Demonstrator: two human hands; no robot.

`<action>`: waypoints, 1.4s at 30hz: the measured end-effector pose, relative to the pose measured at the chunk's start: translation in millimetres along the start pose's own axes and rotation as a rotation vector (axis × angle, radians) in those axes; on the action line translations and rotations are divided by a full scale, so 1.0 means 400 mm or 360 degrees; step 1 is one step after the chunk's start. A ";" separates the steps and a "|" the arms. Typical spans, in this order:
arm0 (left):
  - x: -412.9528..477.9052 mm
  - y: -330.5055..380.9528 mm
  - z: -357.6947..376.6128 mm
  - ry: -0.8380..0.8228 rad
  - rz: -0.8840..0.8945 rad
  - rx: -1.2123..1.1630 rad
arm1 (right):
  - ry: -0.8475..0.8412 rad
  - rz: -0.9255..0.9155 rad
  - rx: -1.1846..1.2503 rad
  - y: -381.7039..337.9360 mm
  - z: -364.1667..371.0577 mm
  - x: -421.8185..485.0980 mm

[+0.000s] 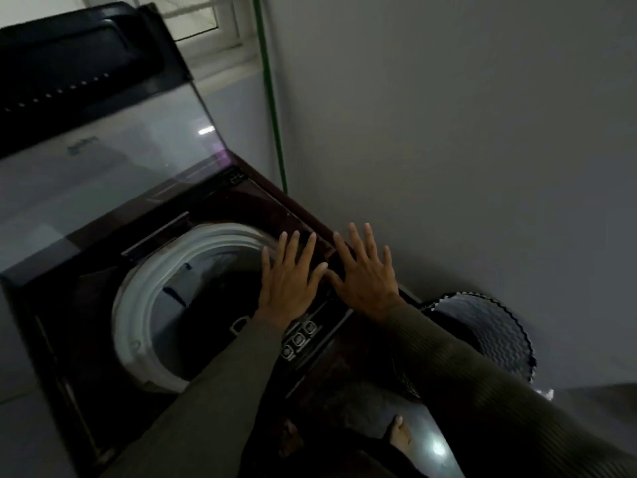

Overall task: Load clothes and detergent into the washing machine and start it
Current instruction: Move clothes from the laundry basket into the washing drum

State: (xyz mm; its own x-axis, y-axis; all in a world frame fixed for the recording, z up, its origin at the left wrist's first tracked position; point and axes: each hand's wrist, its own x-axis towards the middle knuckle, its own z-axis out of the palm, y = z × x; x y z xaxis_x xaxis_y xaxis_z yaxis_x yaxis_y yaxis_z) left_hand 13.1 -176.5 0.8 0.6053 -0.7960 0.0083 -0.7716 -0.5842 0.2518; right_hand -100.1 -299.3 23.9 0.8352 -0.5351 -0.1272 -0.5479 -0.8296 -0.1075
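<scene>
The left hand (289,281) and right hand (365,277) spread flat, holding nothing, over the washer's (79,305) panel (327,317) beside the open drum (138,305) (lid (103,150) raised, contents too dim to tell), probably seeking the buttons (298,338) by the left wrist; the basket (489,329) stands alongside.

Washing machine (86,305), lid raised, drum open. Left hand (287,281) and right hand (365,277) flat, fingers spread, above control panel (303,334).
</scene>
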 end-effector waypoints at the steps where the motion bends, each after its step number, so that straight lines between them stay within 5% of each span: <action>1: 0.007 0.036 0.007 0.0008 0.0033 0.0009 | 0.0015 0.0029 0.0017 0.033 0.002 -0.011; 9: 0.049 0.326 0.111 -0.0098 0.0327 0.0110 | 0.0025 0.0282 0.0180 0.321 0.050 -0.123; 23: 0.074 0.693 0.368 -0.0545 0.0606 0.0220 | -0.0344 0.0739 0.0452 0.696 0.259 -0.337; 33: 0.110 0.758 0.564 -0.0957 0.0727 0.0261 | -0.0643 0.0946 0.0576 0.785 0.427 -0.396; 42: 0.266 0.766 0.861 -0.1223 0.0527 -0.0259 | -0.0745 0.1232 0.0649 0.877 0.634 -0.315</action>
State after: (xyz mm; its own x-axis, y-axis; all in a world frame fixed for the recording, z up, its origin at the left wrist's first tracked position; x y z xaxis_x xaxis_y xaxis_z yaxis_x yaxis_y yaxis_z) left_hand -226.2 -494.8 -254.7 0.0071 -0.8428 -0.5382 -0.8122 -0.3188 0.4885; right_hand -409.7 -482.3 -248.0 0.1848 -0.7165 -0.6727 -0.9823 -0.1123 -0.1502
